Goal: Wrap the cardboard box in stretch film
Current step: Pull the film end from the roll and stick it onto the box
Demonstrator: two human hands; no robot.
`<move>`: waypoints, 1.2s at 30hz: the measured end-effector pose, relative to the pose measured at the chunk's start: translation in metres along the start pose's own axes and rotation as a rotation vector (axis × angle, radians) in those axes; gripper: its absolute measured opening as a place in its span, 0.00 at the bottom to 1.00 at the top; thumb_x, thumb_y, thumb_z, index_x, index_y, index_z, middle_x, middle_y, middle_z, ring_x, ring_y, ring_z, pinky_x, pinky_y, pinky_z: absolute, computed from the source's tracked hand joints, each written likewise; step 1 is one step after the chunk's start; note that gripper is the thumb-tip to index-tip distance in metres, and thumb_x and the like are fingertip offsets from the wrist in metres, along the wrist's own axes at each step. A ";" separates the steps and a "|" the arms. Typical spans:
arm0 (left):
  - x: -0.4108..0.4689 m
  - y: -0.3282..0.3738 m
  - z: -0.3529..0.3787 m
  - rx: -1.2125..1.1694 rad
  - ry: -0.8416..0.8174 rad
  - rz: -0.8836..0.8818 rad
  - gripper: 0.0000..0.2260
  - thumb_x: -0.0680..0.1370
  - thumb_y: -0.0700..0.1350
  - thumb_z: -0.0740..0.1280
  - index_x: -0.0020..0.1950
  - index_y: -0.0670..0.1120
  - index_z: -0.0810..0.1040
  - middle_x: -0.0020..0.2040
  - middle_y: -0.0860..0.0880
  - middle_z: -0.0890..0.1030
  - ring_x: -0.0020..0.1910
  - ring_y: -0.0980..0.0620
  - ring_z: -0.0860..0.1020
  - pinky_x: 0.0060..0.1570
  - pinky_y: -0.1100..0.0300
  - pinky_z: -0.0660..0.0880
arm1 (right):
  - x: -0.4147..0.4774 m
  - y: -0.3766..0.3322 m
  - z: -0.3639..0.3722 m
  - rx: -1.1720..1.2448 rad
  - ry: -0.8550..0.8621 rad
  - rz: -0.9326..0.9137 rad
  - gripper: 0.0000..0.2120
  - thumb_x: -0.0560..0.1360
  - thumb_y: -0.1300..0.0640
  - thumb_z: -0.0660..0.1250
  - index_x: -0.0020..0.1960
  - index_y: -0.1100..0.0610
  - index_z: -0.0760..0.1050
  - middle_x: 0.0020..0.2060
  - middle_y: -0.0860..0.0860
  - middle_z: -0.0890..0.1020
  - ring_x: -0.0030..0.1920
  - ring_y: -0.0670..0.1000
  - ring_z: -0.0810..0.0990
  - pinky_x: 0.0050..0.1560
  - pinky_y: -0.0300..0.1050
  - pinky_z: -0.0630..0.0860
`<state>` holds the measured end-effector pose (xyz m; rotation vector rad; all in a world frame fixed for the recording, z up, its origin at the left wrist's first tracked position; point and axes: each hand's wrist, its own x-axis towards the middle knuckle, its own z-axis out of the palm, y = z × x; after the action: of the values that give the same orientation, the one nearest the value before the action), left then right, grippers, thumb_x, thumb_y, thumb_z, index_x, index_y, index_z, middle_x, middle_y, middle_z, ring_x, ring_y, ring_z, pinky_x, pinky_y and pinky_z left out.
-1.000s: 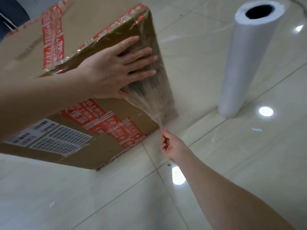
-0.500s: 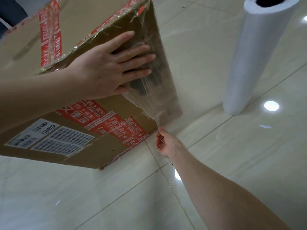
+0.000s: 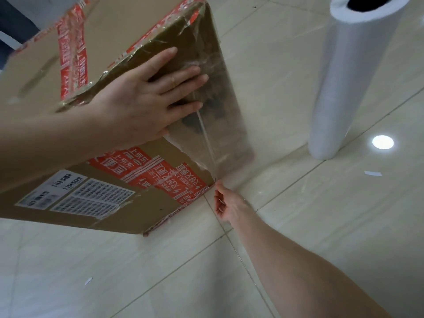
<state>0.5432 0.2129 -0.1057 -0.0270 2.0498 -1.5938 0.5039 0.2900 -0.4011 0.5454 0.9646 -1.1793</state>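
The glossy pale-tiled floor (image 3: 321, 226) lay under everything. Just below centre, at 6 o'clock, my right hand (image 3: 229, 204) pinched the stretch film (image 3: 206, 143), which was gathered into a thin rope by the box's lower corner. At 10 o'clock my left hand (image 3: 142, 97) pressed flat, fingers straight, on the filmed side of the cardboard box (image 3: 110, 33). The film looked thin, clingy and easily torn, so I judged the bunched tail the safest hold. The box seemed stiff, best steadied by its flat faces. At 2 o'clock the roll (image 3: 339, 83) stood upright.
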 end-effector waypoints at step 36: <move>0.124 0.172 0.024 -0.121 0.120 0.143 0.29 0.82 0.51 0.46 0.76 0.42 0.33 0.77 0.42 0.37 0.76 0.39 0.38 0.68 0.41 0.30 | -0.079 -0.108 -0.094 -1.877 0.660 -1.014 0.26 0.76 0.43 0.63 0.70 0.51 0.65 0.65 0.54 0.68 0.65 0.56 0.67 0.62 0.50 0.67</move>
<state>0.4994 0.2022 -0.3147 0.1717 2.1846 -1.4139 0.3650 0.3701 -0.3690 -1.2881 2.4910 -0.3502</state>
